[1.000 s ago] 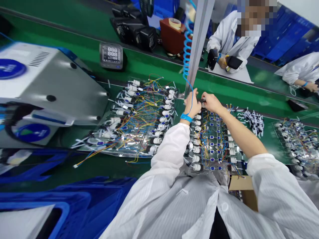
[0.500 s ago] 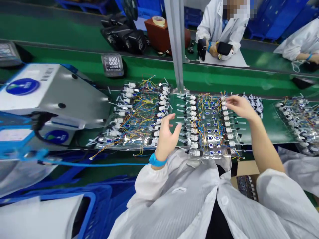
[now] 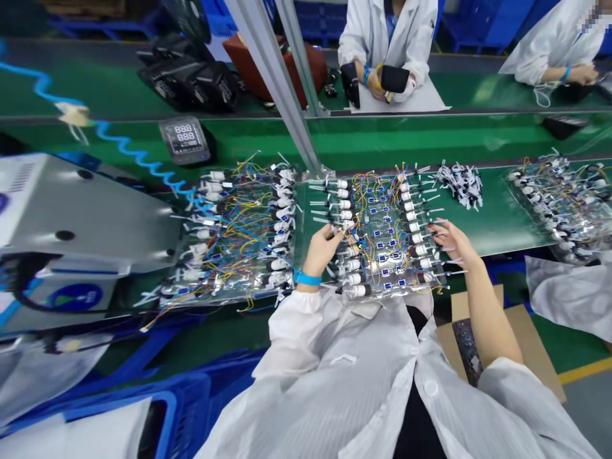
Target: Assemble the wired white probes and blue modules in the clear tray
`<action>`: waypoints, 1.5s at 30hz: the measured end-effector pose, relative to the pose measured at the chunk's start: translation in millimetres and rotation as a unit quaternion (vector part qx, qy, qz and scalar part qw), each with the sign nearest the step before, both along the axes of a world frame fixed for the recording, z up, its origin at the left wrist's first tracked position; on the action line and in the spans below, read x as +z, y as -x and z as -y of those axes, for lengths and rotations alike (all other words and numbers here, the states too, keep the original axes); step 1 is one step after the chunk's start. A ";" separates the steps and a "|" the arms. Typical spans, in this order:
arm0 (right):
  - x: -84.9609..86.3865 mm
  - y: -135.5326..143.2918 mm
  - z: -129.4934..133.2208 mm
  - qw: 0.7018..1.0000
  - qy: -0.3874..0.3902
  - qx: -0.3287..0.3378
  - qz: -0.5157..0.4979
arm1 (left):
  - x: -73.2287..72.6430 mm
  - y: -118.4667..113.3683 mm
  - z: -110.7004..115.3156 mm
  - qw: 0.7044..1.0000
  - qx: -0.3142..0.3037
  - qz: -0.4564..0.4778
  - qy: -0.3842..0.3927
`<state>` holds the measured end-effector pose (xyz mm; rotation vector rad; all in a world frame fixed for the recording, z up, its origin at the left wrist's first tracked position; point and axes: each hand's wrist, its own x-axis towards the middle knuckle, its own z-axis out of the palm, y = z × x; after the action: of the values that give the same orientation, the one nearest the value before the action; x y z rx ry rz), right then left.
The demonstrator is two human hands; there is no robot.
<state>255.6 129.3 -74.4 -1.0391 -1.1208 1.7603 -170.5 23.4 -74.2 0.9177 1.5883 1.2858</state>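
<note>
A clear plastic tray (image 3: 368,271) lies in front of me, with white-and-black cylindrical parts (image 3: 354,278) in a row down each side. Coloured wires and small blue pieces (image 3: 385,258) fill its middle. My left hand (image 3: 321,254), wearing a blue wrist strap (image 3: 306,278), is at the left row; thumb and fingers are pinched together among the wires, and what they grip is too small to make out. Beside the right row, my right hand (image 3: 454,243) has its fingers bent and apart, close to the thin white strips sticking out from the parts.
Similar wired trays lie left (image 3: 239,255) and right (image 3: 568,204). A pile of small white strips (image 3: 461,185) lies beyond my right hand. A metal post (image 3: 277,83) rises behind the tray; a grey machine (image 3: 105,217) stands left. Co-workers in white coats (image 3: 415,38) sit opposite.
My left hand has closed its fingers and reached the left row of parts. My right hand has moved down along the right row, toward me. The view has shifted to the right.
</note>
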 end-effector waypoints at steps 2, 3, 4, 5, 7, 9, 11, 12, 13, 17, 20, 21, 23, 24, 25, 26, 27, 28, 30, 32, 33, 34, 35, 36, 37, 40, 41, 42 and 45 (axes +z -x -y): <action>-0.9 4.4 6.2 1.000 0.000 0.002 -0.016 | 4.1 -10.3 -5.5 0.999 -0.014 0.017 -0.035; -1.4 6.0 10.0 1.000 -0.004 -0.005 -0.021 | 5.2 -14.5 -7.6 0.999 -0.006 0.033 -0.040; -1.9 7.5 14.1 1.000 -0.008 -0.016 -0.024 | 5.8 -17.8 -9.7 0.998 0.006 0.053 -0.039; -2.3 9.4 18.4 0.999 -0.014 -0.029 -0.026 | 5.8 -20.2 -11.8 0.997 0.018 0.072 -0.037; -2.0 14.2 26.9 0.998 -0.022 -0.057 -0.029 | 4.7 -22.6 -16.1 0.993 0.029 0.104 -0.039; 0.0 20.1 34.3 0.997 -0.020 -0.075 -0.023 | 3.4 -23.2 -20.2 0.991 0.036 0.124 -0.043; 3.3 25.8 39.9 0.996 -0.008 -0.088 -0.013 | 3.7 -22.8 -23.3 0.989 0.051 0.130 -0.044; 4.7 28.3 41.8 0.996 -0.002 -0.092 -0.010 | 4.7 -22.1 -24.6 0.989 0.053 0.127 -0.045; 5.8 30.6 42.9 0.995 0.004 -0.096 -0.010 | 6.2 -20.9 -26.1 0.990 0.052 0.122 -0.047; 2.5 39.4 38.5 0.993 0.005 -0.113 -0.017 | 13.7 -11.2 -39.1 0.992 0.042 0.102 -0.066; -6.0 48.1 28.3 0.992 -0.005 -0.121 -0.020 | 14.5 -1.6 -58.3 0.994 0.042 0.081 -0.055; -8.6 51.0 24.9 0.992 -0.009 -0.122 -0.022 | 13.3 1.6 -65.0 0.996 0.040 0.068 -0.043; -11.5 54.4 19.8 0.992 -0.020 -0.124 -0.029 | 10.3 8.3 -75.7 0.998 0.036 0.039 -0.016; -11.4 54.1 18.4 0.992 -0.027 -0.122 -0.033 | 9.7 12.1 -78.5 0.999 0.033 0.021 -0.006; -10.1 51.9 18.0 0.992 -0.036 -0.120 -0.033 | 10.6 16.3 -79.1 1.000 0.030 -0.003 -0.004; -7.7 47.4 18.6 0.992 -0.045 -0.118 -0.029 | 13.8 20.7 -77.1 0.999 0.027 -0.037 -0.010; -4.4 40.7 20.4 0.992 -0.053 -0.116 -0.019 | 19.6 24.9 -72.4 0.996 0.025 -0.080 -0.025; -0.7 31.8 23.4 0.991 -0.060 -0.116 -0.003 | 28.5 28.5 -65.0 0.990 0.026 -0.131 -0.048; 6.7 9.6 33.9 0.987 -0.076 -0.133 0.044 | 54.3 30.9 -43.0 0.965 0.041 -0.236 -0.105; 11.1 -14.4 50.9 0.972 -0.103 -0.186 0.096 | 85.7 23.5 -13.7 0.937 0.070 -0.301 -0.164; 11.7 -25.1 61.9 0.960 -0.118 -0.224 0.119 | 100.3 15.7 2.5 0.930 0.069 -0.308 -0.188; 11.1 -34.0 74.3 0.947 -0.129 -0.261 0.138 | 112.4 5.3 19.0 0.932 0.052 -0.297 -0.202; 9.6 -40.5 87.7 0.936 -0.134 -0.289 0.151 | 120.9 -7.3 35.3 0.938 0.025 -0.274 -0.209; 7.5 -44.2 101.4 0.932 -0.130 -0.298 0.160 | 125.2 -21.5 50.7 0.947 -0.018 -0.245 -0.208; 5.1 -44.8 114.8 0.938 -0.118 -0.283 0.163 | 125.0 -37.0 64.4 0.954 -0.077 -0.220 -0.189; -0.2 -29.2 145.6 0.971 -0.073 -0.171 0.148 | 103.7 -86.0 90.9 0.936 -0.228 -0.218 -0.153; -0.7 -19.7 151.3 0.977 -0.067 -0.149 0.140 | 92.5 -102.1 93.7 0.926 -0.263 -0.223 -0.155; -0.4 -9.2 154.4 0.978 -0.072 -0.142 0.135 | 80.9 -117.3 93.6 0.914 -0.290 -0.230 -0.164; 4.6 20.0 153.7 0.965 -0.128 -0.174 0.149 | 48.8 -153.8 79.7 0.866 -0.341 -0.291 -0.221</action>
<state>235.6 -24.4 -69.8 -1.2780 -1.2221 1.1755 -16.7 -56.2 -25.4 2.0946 1.1750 0.8887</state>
